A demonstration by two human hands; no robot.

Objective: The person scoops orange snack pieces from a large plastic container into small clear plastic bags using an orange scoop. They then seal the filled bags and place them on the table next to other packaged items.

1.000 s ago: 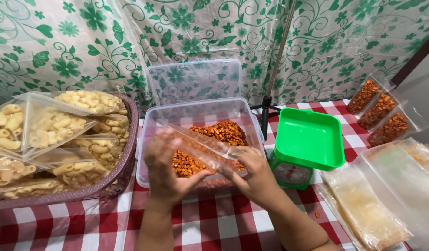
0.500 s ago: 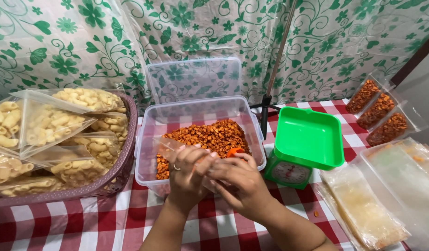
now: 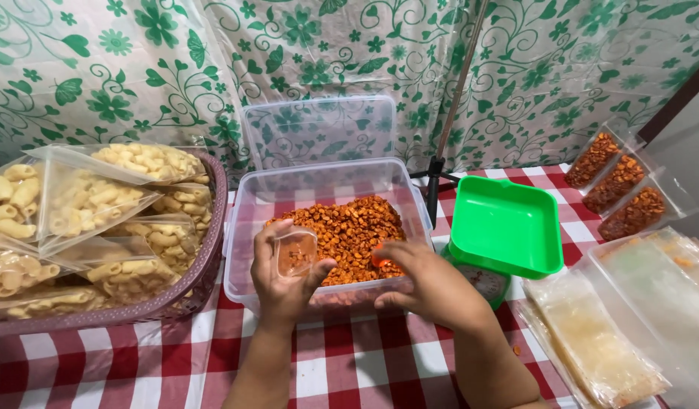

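A person stands at a counter (image 3: 349, 371) covered in red-and-white check cloth, both hands over a clear plastic tub (image 3: 247, 220) of orange-red spiced snack kernels (image 3: 349, 231).

The left hand (image 3: 285, 280) holds a small clear bag (image 3: 295, 251) upright at the tub's near wall, thumb and fingers wrapped round it, its mouth pinched open and a little snack at its bottom. The bag is thin and floppy; in my judgement, if that hold loosens, the mouth could fold shut or the bag tip, scattering kernels onto the cloth.

The right hand (image 3: 425, 284) reaches in from the right, fingers curled over a small orange scoop (image 3: 378, 257) resting against the heap; its grip looks closed on it, though most of the scoop is hidden. An overfull scoop could miss the narrow opening.

Beside the tub stand a green-topped scale (image 3: 505, 227) to the right and a purple basket (image 3: 205, 273) of bagged pale snacks to the left.
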